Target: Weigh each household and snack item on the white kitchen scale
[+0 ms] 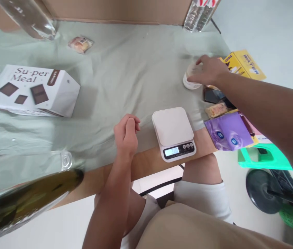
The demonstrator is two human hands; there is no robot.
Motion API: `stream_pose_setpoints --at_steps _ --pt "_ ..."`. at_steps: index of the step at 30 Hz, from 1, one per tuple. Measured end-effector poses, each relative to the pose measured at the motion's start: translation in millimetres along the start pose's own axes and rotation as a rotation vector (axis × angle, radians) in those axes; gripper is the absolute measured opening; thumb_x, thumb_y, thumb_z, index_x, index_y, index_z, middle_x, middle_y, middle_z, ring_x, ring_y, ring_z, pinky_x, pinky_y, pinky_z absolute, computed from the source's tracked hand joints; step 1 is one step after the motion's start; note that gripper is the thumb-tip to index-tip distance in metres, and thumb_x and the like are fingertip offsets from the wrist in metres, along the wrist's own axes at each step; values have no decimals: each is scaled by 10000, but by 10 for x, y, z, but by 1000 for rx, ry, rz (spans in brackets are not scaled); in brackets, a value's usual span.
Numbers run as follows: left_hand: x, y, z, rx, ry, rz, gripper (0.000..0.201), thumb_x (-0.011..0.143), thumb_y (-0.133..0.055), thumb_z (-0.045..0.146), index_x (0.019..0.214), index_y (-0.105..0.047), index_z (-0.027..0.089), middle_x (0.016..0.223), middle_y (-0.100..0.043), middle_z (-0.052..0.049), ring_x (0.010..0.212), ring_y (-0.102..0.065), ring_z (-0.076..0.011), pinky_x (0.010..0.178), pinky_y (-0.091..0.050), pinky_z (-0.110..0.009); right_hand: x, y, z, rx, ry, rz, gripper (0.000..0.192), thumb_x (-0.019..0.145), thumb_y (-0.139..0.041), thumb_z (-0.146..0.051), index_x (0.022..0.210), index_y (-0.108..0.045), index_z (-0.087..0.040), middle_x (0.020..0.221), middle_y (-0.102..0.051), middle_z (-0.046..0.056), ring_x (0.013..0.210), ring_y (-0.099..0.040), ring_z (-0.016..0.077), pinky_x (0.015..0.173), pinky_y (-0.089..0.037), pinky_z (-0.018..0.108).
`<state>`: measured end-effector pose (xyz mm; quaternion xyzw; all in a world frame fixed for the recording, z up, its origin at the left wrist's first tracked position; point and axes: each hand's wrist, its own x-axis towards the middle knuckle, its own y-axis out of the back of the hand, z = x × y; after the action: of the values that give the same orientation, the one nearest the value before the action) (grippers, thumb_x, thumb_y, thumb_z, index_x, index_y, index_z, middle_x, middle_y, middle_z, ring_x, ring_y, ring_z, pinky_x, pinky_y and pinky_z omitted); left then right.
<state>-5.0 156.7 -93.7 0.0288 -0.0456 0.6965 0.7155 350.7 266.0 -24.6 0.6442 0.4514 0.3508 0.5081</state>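
My right hand (pixel 210 71) reaches out to the far right of the table and closes over a small white cup (pixel 191 77), fingers on its top and side. My left hand (pixel 127 133) rests on the pale green tablecloth (pixel 125 65) near the front edge, its fingers curled shut with nothing in them. Just right of it stands a white digital kitchen scale (pixel 173 133) with a bare platform and a lit display.
A white "Su-per Meal" box (pixel 34 90) lies at the left. A dark glass bottle (pixel 29 200) and a clear plastic bottle (pixel 29 17) lie nearby. A purple pouch (pixel 228 131), snack packets, a dark phone (pixel 212 95) and a yellow box (pixel 245 64) crowd the right edge. A green stool (pixel 264 157) stands beside the table.
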Motion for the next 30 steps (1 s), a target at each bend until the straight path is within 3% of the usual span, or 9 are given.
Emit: stream_pose_setpoints --at_steps 4,7,12,14,16,19,22,25,30 --pt "29 60 0 13 1 24 430 1018 -546 507 715 -633 214 589 -556 7 562 -492 -115 549 -387 -274 144 -113 137 28 -66 5 553 575 -994 -342 989 -646 -229 1056 -695 86 1385 -603 518 1186 -409 882" --pt "72 106 19 16 8 65 442 1034 -517 505 710 -606 217 599 -533 10 568 -468 -114 553 -377 -276 41 -279 -234 61 165 63 596 620 -992 -375 1089 -672 -193 1360 -646 144 1564 -416 548 1322 -270 808" --pt "107 182 62 -31 -24 200 480 1068 -437 513 695 -528 225 596 -465 12 576 -466 -123 588 -404 -293 -494 -616 -2018 95 705 -143 701 792 -873 -287 1433 -592 -254 1654 -486 100 1577 -471 384 1350 -429 611" --pt "100 238 70 3 -50 255 525 1092 -369 552 695 -485 229 601 -447 11 582 -474 -125 600 -417 -301 -697 -690 -2784 201 759 -243 663 883 -807 -436 1472 -551 -274 1578 -555 58 1529 -538 330 1300 -508 558" --pt "89 319 75 42 -78 310 567 1108 -301 594 700 -458 231 609 -440 8 587 -481 -128 604 -421 -311 -832 -760 -3381 224 747 -291 832 831 -838 -584 1537 -490 -314 1600 -515 46 1559 -510 349 1315 -485 557" --pt "81 468 94 38 -85 405 613 1103 -267 643 681 -447 237 589 -433 3 567 -456 -134 576 -402 -325 -864 -966 -3910 134 776 -326 1100 682 -889 -726 1614 -403 -402 1741 -340 16 1654 -344 481 1342 -358 689" --pt "91 590 141 -13 -66 469 664 1069 -308 730 642 -460 245 555 -440 -4 540 -433 -147 546 -387 -340 -706 -1294 -4128 50 830 -332 1085 720 -751 -815 1645 -385 -379 1741 -319 40 1655 -274 550 1265 -359 759" --pt "97 644 193 -46 -68 492 693 1037 -362 785 616 -488 249 539 -451 -6 530 -442 -156 539 -387 -348 -491 -1555 -4150 120 858 -313 1167 562 -895 -768 1590 -484 -400 1644 -435 80 1580 -376 541 1166 -548 674" --pt "57 673 196 -100 -126 564 612 1032 -473 694 606 -517 256 538 -446 -5 513 -441 -167 531 -333 -363 -434 -1443 -3643 100 930 -303 1256 554 -907 -782 1638 -425 -367 1665 -411 127 1473 -425 537 1168 -511 716"
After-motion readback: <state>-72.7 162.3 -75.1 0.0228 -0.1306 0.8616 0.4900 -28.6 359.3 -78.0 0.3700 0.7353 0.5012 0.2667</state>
